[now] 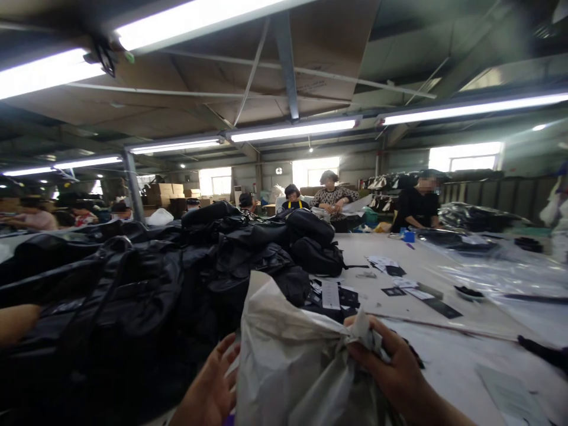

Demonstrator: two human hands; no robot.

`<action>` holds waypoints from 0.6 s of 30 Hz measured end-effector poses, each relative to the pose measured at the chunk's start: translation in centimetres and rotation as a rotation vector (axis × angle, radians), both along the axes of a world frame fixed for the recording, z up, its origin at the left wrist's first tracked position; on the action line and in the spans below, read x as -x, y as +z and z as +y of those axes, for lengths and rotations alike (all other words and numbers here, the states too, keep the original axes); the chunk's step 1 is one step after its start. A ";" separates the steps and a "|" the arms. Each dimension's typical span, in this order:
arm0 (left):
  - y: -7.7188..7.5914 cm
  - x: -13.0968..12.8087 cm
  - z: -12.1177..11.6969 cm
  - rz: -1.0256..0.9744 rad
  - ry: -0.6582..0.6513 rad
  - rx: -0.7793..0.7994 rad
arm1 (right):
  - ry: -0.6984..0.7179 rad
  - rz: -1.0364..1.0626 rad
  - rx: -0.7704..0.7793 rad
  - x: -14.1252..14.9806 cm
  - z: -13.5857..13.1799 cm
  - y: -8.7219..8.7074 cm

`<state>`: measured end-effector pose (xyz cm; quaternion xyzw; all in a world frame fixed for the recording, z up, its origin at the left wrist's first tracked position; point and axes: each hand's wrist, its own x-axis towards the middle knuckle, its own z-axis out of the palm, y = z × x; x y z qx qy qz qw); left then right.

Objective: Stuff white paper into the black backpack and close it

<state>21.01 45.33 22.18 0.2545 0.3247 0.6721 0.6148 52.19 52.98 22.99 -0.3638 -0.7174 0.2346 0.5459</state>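
Observation:
A large crumpled sheet of whitish packing paper [284,355] rises in front of me at the bottom centre. My right hand [390,361] pinches its bunched upper right corner between thumb and fingers. At the paper's left edge is my left hand [213,378], fingers apart and slightly curved; whether they touch the sheet I cannot tell. Just beyond the paper, several printed tags and cards [331,294] lie at the foot of a heap of black bags [261,254].
Black bags [110,296] are piled along the left, where another person's forearm [18,324] reaches in. On the white table [470,355] lie more tags [384,263], a small dish [469,293] and clear plastic sheets [497,266]. Co-workers [417,204] stand across the table.

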 end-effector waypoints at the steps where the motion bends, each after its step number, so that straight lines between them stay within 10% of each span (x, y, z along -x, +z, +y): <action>1: 0.5 -0.4 0.0 -0.006 -0.036 0.007 | 0.046 -0.015 -0.013 0.5 -0.3 0.3; 6: 1.7 -2.1 -0.1 0.092 -0.118 0.131 | 0.094 -0.017 -0.013 1.3 -0.3 0.1; 15: -2.7 3.0 1.9 0.045 0.472 0.172 | -0.245 0.164 0.133 -0.6 3.8 0.1; 18: -3.8 0.8 1.4 -0.028 0.297 0.221 | -0.357 0.250 0.100 0.3 4.6 1.3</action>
